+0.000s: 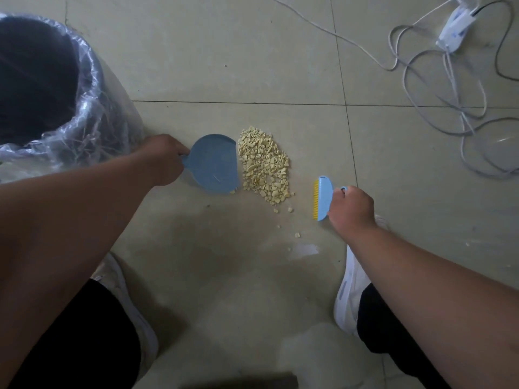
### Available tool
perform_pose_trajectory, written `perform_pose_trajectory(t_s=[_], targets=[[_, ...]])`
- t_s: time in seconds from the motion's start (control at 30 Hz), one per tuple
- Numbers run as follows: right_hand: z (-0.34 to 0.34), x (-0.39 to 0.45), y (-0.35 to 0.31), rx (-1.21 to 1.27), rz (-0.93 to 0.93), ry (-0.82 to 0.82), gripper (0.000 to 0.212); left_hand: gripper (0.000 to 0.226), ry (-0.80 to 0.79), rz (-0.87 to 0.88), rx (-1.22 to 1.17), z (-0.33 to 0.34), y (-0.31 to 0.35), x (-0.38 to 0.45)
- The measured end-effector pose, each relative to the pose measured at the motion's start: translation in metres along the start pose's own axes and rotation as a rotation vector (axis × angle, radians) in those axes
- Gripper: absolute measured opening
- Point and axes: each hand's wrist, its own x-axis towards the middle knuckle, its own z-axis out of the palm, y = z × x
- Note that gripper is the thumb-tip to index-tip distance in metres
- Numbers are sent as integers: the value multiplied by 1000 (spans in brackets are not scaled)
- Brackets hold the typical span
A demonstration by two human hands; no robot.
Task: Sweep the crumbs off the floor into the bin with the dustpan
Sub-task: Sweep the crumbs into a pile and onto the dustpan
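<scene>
Tiled floor carries yellow crumbs; left hand grips the dustpan touching them, right hand grips the brush just beside.

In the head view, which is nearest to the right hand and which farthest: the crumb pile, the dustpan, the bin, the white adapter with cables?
From the right hand, which holds the brush:
1. Crumb pile, just to its left.
2. Dustpan, beyond the pile, in the left hand.
3. White adapter, far at the upper right.
4. Bin, far at the upper left.
</scene>
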Motion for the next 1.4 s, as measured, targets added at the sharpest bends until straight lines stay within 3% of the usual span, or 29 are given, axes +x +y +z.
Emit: perform_pose_trajectory(t_s=[0.17, 0.4, 0.73, 1.0, 1.27, 1.4], targets=[[4, -31, 25, -43, 45, -67, 21, 40, -58, -8, 40, 2, 0, -5], [25, -49, 8, 18, 97, -216, 23, 40, -76, 14, 29, 1, -8, -8], [33, -10, -40, 343, 213, -212, 22, 31, -18, 34, 32, 1, -15, -5], [24, -1, -46, 446, 257, -214, 16, 41, -13, 51, 77, 2, -12, -5], [8, -35, -7, 209, 268, -184, 14, 28, 1, 67, 39, 2, -11, -4], [15, -49, 6, 14, 227, -276, 18, 33, -5, 77, 24, 3, -10, -5]])
